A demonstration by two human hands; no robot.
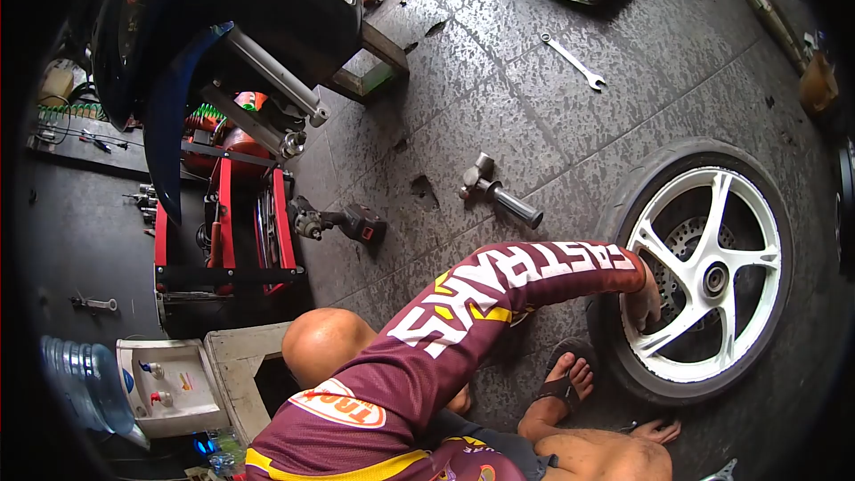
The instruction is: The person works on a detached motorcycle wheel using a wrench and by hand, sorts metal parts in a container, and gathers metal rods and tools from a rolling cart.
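The wheel [715,281] lay at three o'clock, the left hand [642,301] at its rim—grip partly hidden, so I couldn't tell if it clamped. From the wheel, a hammer [504,199] lay toward ten, a spanner [570,61] eleven—a sandalled foot [568,378] crowded eight.

One head-worn view looks forward and down over the nearby wheel [715,280].

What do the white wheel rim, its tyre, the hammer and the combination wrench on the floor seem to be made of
Wheel rim: chunky form suggests cast metal, painted white, with dark marks. Tyre: apparently rubber, a dull black band. Hammer: grey shine suggests a metal head; the dark grip could be rubber or plastic. Combination wrench: silvery gleam suggests smooth, possibly plated steel.
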